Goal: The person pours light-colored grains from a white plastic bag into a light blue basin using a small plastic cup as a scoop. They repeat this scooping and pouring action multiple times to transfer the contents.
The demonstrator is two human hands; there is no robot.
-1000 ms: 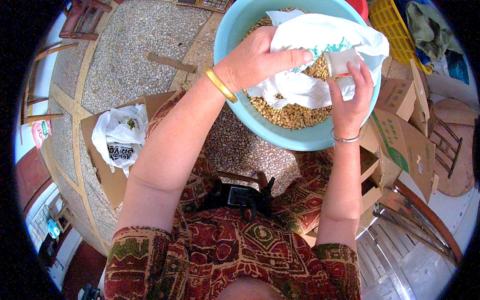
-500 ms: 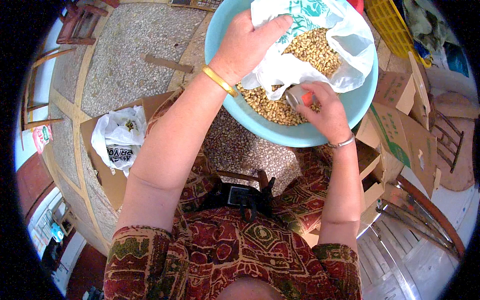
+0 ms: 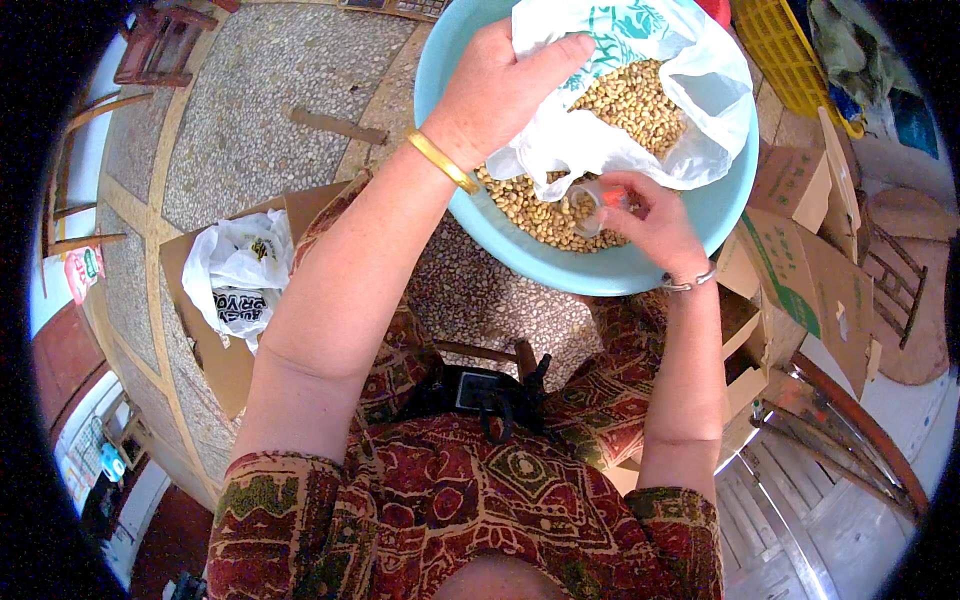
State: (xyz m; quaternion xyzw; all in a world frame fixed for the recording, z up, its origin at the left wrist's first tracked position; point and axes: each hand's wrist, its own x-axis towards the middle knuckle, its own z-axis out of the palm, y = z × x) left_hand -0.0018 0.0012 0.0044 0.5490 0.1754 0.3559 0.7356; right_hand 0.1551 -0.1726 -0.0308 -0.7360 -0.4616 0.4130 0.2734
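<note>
Around the person, the speckled floor (image 3: 280, 80) carries a good deal of clutter. On the left a flattened-looking cardboard box (image 3: 205, 360) bears a crumpled white bag (image 3: 240, 265), and a brown strip (image 3: 338, 126) lies beyond it, with a dark red wooden stool (image 3: 165, 50) farther off. On the right, open cartons (image 3: 790, 190) crowd close to the light-blue basin (image 3: 590, 280), and a yellow plastic crate (image 3: 785, 55) stands past its far right side, near the edge of something red (image 3: 715, 10). Within the basin, the spread plastic bag (image 3: 715, 90) covers much of the middle and hides what lies under it.

The plastic bag is white and thin, with green print, its mouth gaping toward the person; tan bean-like pieces (image 3: 635, 110) show inside it. More of the same loose pieces (image 3: 535, 210) lie in the basin, along its near side. The left hand (image 3: 505, 85), with a gold bangle above it, grips the bag's edge, thumb over the printed side (its fingers are mostly hidden). The right hand (image 3: 655, 225) is curled around a small clear cup (image 3: 590, 207) with a reddish mark, held tilted just over the loose pieces, its mouth facing left; some tan pieces show at the opening, though whether they are in the cup or seen through it cannot be told
</note>
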